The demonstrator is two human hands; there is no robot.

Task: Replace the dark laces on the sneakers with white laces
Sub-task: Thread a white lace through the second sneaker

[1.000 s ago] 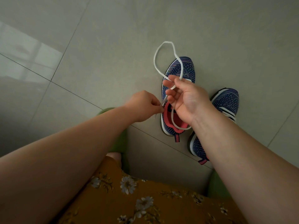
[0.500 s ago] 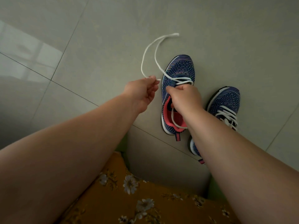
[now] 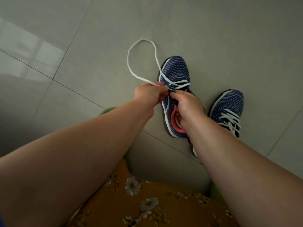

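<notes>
Floor (image 3: 213, 30): large grey glazed tiles, as far as I can see, with thin dark grout lines (image 3: 68, 86) running diagonally. Light: a pale window reflection (image 3: 32, 53) with darker bars across it on the tiles at far left; I read the rest as dim and evenly shaded. No walls in my view.

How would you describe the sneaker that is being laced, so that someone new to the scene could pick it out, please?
On the grey tiled floor stand two blue sneakers side by side. The one meant is the left sneaker, under both hands, with a pink lining. Unlike the right sneaker, whose white lacing is criss-crossed, it has only a couple of crossings, and a long loop of white lace trails onto the floor beyond it.
</notes>
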